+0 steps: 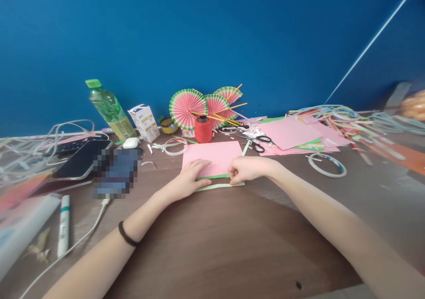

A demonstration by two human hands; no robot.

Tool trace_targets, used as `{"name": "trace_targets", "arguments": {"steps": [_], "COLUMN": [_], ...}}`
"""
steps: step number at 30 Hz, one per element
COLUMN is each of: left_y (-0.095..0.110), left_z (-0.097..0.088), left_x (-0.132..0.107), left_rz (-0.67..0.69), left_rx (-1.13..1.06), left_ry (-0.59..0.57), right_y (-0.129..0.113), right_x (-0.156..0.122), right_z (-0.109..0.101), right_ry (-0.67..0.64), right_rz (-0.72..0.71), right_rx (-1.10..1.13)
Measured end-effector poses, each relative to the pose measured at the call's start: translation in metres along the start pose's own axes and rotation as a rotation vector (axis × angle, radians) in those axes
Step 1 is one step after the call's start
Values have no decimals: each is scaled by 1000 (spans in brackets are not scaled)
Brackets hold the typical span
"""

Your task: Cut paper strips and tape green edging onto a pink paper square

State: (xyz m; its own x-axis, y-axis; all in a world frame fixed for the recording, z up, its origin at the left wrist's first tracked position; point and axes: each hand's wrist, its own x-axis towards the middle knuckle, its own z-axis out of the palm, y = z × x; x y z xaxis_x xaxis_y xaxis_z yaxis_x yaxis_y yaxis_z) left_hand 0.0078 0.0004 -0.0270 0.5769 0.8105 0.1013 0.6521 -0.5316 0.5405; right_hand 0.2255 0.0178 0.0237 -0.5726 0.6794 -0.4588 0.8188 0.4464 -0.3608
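Note:
A pink sheet of paper (217, 155) lies on the table, with a green strip (217, 176) along its near edge. Just below that edge runs a pale green paper strip (217, 186). My left hand (191, 177) rests on the sheet's left part, fingers stretched out flat and the thumb near the pale strip. At the sheet's lower right corner is my right hand (244, 169), its fingers curled together and pressed down by the strips' right ends. Whatever those fingers may pinch is hidden.
Behind the sheet stand a red thread spool (203, 130) and pleated paper fans (188, 108). Scissors (260, 143) and stacked pink paper (288, 133) lie right, beside a tape roll (327, 165). Left are a green bottle (111, 110), small carton (144, 122), phone (83, 159) and marker (63, 226).

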Motion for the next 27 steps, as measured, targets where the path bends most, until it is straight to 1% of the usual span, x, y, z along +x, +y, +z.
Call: {"name": "trace_targets", "arguments": {"steps": [5,10,18,27], "left_y": [-2,-3,-3,-2], "left_z": [0,0,-1,-2], "left_x": [0,0,0,-1], "left_rz": [25,20,36,36], "left_rx": [-10,-5,6,-20], "left_ry": [-36,-27,-42,-45], "right_y": [5,10,14,12], "right_x": [3,5,7,5], "right_z": [0,0,-1,-2], "right_ry": [-28,-56,-77,-88], "right_rz": [-36,-57,-92,-84], "right_rx": [20,24,72,79]}}
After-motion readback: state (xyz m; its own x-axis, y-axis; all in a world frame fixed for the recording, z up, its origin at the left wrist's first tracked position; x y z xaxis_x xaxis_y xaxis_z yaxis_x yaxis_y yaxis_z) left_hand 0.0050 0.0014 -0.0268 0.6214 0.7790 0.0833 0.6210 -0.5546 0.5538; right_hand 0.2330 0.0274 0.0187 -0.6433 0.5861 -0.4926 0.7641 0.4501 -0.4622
